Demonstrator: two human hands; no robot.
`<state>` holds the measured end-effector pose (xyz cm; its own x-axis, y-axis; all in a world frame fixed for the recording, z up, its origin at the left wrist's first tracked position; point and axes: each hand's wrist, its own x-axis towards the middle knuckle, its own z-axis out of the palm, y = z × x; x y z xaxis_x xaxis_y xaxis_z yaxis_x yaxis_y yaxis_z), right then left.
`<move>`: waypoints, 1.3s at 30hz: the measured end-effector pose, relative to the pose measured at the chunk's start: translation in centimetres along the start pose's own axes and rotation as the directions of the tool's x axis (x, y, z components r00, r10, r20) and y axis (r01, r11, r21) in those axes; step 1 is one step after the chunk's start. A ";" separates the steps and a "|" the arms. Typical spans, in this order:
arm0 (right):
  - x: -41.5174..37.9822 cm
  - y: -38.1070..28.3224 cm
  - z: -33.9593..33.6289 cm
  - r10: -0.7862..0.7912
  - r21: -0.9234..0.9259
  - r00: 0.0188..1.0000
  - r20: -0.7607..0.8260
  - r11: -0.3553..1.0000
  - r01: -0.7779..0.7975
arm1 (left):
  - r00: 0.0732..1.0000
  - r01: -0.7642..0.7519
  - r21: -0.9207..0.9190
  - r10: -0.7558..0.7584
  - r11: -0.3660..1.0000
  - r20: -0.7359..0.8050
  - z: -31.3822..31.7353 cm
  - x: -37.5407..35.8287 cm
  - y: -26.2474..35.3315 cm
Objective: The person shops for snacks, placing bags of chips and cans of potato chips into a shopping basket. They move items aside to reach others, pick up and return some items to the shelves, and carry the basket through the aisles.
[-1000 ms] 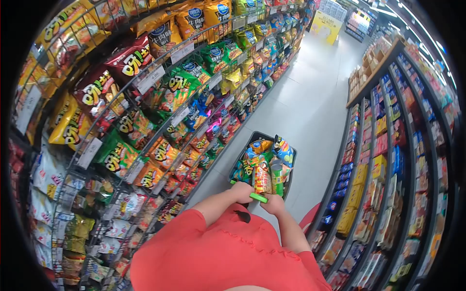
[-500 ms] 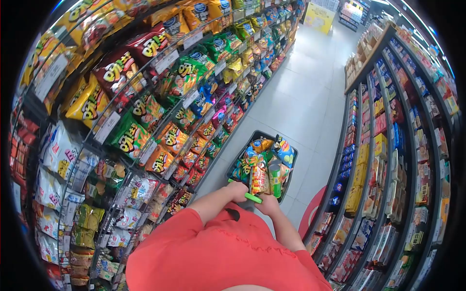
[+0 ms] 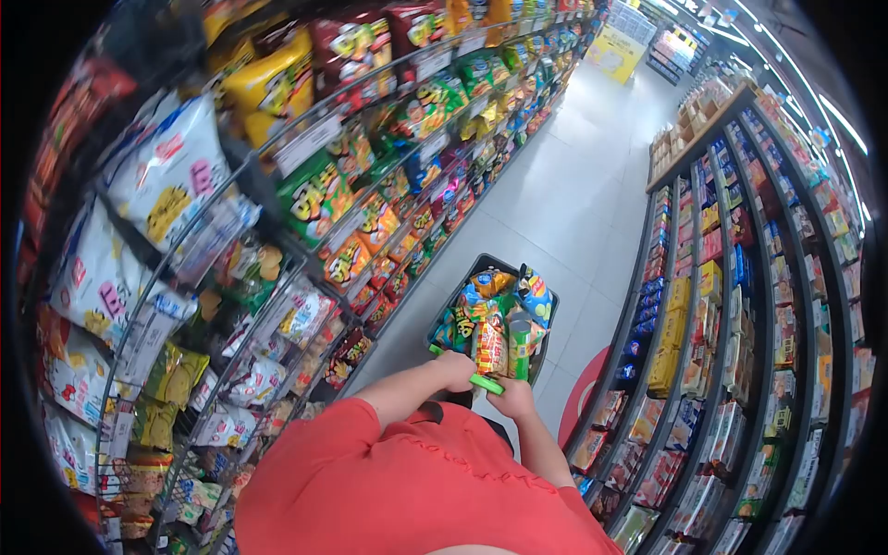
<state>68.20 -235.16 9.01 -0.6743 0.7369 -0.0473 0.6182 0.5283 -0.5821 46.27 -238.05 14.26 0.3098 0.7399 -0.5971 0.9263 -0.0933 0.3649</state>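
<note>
Lower centre of frame: two hands, one cart. Left hand (image 3: 455,369) and right hand (image 3: 511,399) both wrapped tight around one green handle bar (image 3: 485,382), a short stretch of green visible between them and a stub poking out past the left hand. Handle belongs to one dark shopping cart (image 3: 460,296), sitting just above the hands at centre frame, on pale grey tiled floor (image 3: 564,199). Cart heaped full, contents rising above the rim: several snack bags (image 3: 490,347) in orange, blue, green and red, exact count not readable; one green tube-shaped can (image 3: 519,350) upright near the handle; one blue bag (image 3: 537,292) tilted at the cart's upper right corner. Red shirt (image 3: 407,486) filling bottom centre, both forearms bare. Two shelf runs flanking the aisle: wire rack (image 3: 277,222) across the left half, packed with chip bags in white, yellow, green and red, price tags along the rails; shelving (image 3: 740,305) along the right side, stacked with small boxed goods. One yellow sign (image 3: 617,53) at top of frame, far end of aisle. One red patch (image 3: 578,402) on floor, right of the right forearm.
</note>
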 end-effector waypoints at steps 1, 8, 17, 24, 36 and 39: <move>-0.5 -0.9 0.5 0.015 -0.012 1.000 0.020 1.000 -0.015 | 1.000 0.018 -0.023 -0.017 1.000 0.010 0.8 -1.1 -0.2; -3.5 -7.7 2.4 -0.029 -0.062 0.992 0.119 0.997 0.036 | 0.997 0.075 -0.180 -0.073 0.981 0.014 6.7 -8.2 -1.7; -4.3 -12.3 2.6 -0.113 -0.147 0.967 0.226 0.978 0.149 | 0.978 0.168 -0.296 -0.195 0.940 -0.066 10.2 -13.4 -1.7; -7.4 -13.7 4.3 -0.179 -0.143 0.962 0.206 0.967 0.211 | 0.957 0.247 -0.312 -0.282 0.917 -0.071 13.2 -16.5 0.1; -16.7 -12.0 4.8 -0.161 -0.099 0.966 0.200 0.978 0.184 | 0.922 0.317 -0.325 -0.370 0.891 -0.115 19.3 -19.2 8.1; -20.2 -12.0 5.6 -0.122 -0.026 0.980 0.156 0.991 0.128 | 0.921 0.336 -0.269 -0.375 0.902 -0.106 20.2 -20.2 9.9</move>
<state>72.10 -258.73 12.42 -0.7996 0.5918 -0.1022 0.5373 0.6290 -0.5617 53.47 -267.36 15.55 -0.0844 0.7869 -0.6113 0.8824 0.3440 0.3210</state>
